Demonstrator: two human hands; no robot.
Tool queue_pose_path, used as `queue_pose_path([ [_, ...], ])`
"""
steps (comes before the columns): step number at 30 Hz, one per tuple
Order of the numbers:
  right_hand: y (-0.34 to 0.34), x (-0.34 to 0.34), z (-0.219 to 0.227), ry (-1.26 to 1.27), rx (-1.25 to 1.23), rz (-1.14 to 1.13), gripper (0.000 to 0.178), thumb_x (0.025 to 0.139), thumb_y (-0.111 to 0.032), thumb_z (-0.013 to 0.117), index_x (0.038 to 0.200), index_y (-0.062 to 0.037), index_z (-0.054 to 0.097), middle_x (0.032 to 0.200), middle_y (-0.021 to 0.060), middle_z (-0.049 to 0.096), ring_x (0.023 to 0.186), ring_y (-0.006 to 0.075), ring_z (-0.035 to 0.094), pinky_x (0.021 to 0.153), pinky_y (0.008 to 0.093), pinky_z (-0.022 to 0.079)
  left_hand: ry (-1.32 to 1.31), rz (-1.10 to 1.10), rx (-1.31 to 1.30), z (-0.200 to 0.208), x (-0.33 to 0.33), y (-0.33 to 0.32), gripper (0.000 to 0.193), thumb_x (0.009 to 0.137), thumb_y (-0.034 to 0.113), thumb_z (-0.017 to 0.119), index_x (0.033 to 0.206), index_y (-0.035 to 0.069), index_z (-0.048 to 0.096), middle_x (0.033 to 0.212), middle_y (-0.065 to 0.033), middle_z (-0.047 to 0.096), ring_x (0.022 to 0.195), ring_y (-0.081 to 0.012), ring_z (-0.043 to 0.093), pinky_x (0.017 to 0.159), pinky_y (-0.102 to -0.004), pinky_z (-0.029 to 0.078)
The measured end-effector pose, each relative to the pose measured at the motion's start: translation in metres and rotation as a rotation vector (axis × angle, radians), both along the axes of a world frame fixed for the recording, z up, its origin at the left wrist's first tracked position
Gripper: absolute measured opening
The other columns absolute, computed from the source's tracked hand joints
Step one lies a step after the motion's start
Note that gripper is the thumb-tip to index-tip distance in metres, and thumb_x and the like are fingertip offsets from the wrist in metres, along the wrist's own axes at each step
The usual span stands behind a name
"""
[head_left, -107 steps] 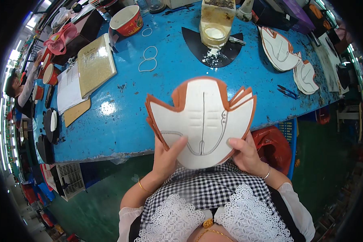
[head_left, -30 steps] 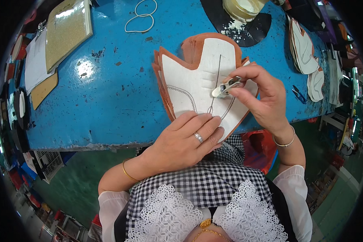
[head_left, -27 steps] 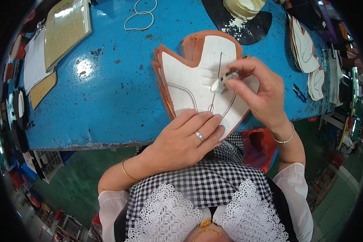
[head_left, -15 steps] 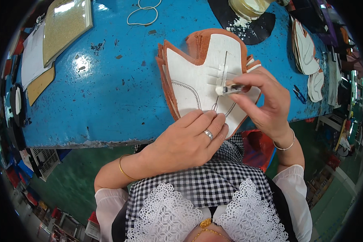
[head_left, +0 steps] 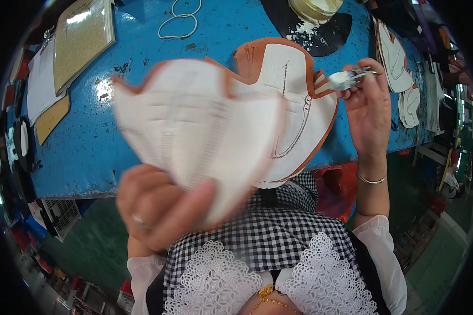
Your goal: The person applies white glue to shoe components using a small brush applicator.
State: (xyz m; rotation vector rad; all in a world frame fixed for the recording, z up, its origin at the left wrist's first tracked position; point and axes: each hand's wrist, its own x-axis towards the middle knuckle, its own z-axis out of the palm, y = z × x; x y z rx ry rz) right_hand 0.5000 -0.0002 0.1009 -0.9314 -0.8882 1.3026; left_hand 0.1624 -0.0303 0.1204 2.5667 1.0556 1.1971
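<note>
My left hand [head_left: 155, 205] is closed on the lower end of a boot-upper piece [head_left: 189, 123], white-backed with red-brown edges and stitch lines. Motion blurs this piece, which is lifted over the left part of a stack of similar pieces [head_left: 294, 118]. On the stack's top piece, a curved stitch line and a straight one show. To the right of the stack, my right hand [head_left: 370, 107] grips a small metal clip-like tool [head_left: 347, 80] with a white, pasty-looking tip. This tool is raised off the pieces, near the stack's right edge.
At the back, a tub of white paste [head_left: 299, 11] stands on a black mat [head_left: 331, 37] strewn with white crumbs. Pale loops [head_left: 178, 26] lie on the blue table [head_left: 84, 142]. Folders and papers [head_left: 81, 44] occupy the left; more cut pieces [head_left: 397, 63] lie at the right.
My left hand has lifted the top piece and carried it left, uncovering another piece below. My right hand has moved up and right with the clip-like tool, away from the stitching.
</note>
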Motion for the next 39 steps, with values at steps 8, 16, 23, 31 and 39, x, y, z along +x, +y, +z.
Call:
queue_pose_path([
  [8, -0.004, -0.033, -0.002, -0.597, 0.01, 0.101, 0.027, 0.089, -0.004, 0.073, 0.115, -0.0014, 0.065, 0.095, 0.001, 0.067, 0.085, 0.0078, 0.06, 0.077, 0.0214, 0.047, 0.061, -0.116, -0.441, -0.023, -0.004, 0.011, 0.041, 0.064, 0.02, 0.085, 0.103, 0.012, 0.073, 0.11, -0.0067, 0.066, 0.103, -0.0281, 0.062, 0.086, -0.0389, 0.047],
  [16, 0.016, -0.047, -0.002, -1.147, 0.325, 0.109, 0.024, 0.081, -0.007, 0.08, 0.103, -0.0053, 0.07, 0.086, 0.0024, 0.067, 0.071, 0.0113, 0.062, 0.065, 0.0246, 0.051, 0.107, -0.373, -0.34, -0.038, 0.053, 0.0, 0.041, 0.071, 0.023, 0.081, 0.109, 0.009, 0.071, 0.115, -0.0022, 0.065, 0.102, -0.0217, 0.061, 0.085, -0.0382, 0.048],
  [23, 0.024, -0.042, 0.001, -1.22, 0.492, 0.077, 0.025, 0.079, -0.006, 0.08, 0.101, -0.0039, 0.07, 0.089, 0.0049, 0.069, 0.068, 0.0135, 0.063, 0.062, 0.0258, 0.053, 0.199, -0.417, -0.307, -0.027, 0.058, 0.004, 0.039, 0.073, 0.021, 0.079, 0.107, 0.003, 0.07, 0.112, -0.0063, 0.065, 0.1, -0.0234, 0.062, 0.082, -0.0373, 0.048],
  [31, 0.028, -0.023, 0.016, -0.745, 0.194, -0.031, 0.023, 0.088, -0.006, 0.073, 0.11, -0.001, 0.07, 0.101, 0.004, 0.072, 0.087, 0.009, 0.065, 0.079, 0.0241, 0.052, 0.268, -0.415, -0.259, -0.016, 0.06, 0.008, 0.03, 0.076, 0.011, 0.069, 0.104, 0.003, 0.07, 0.104, -0.0079, 0.066, 0.095, -0.0227, 0.064, 0.08, -0.0378, 0.048],
  [39, 0.153, 0.043, -0.021, -0.729, 0.201, -0.266, 0.015, 0.091, -0.004, 0.071, 0.105, 0.0011, 0.069, 0.09, -0.0014, 0.067, 0.08, 0.0062, 0.059, 0.071, 0.0209, 0.049, 0.059, -0.237, -0.076, 0.0, 0.039, 0.008, 0.035, 0.069, 0.018, 0.069, 0.104, 0.013, 0.073, 0.077, 0.0051, 0.051, 0.073, -0.012, 0.054, 0.075, -0.0351, 0.043],
])
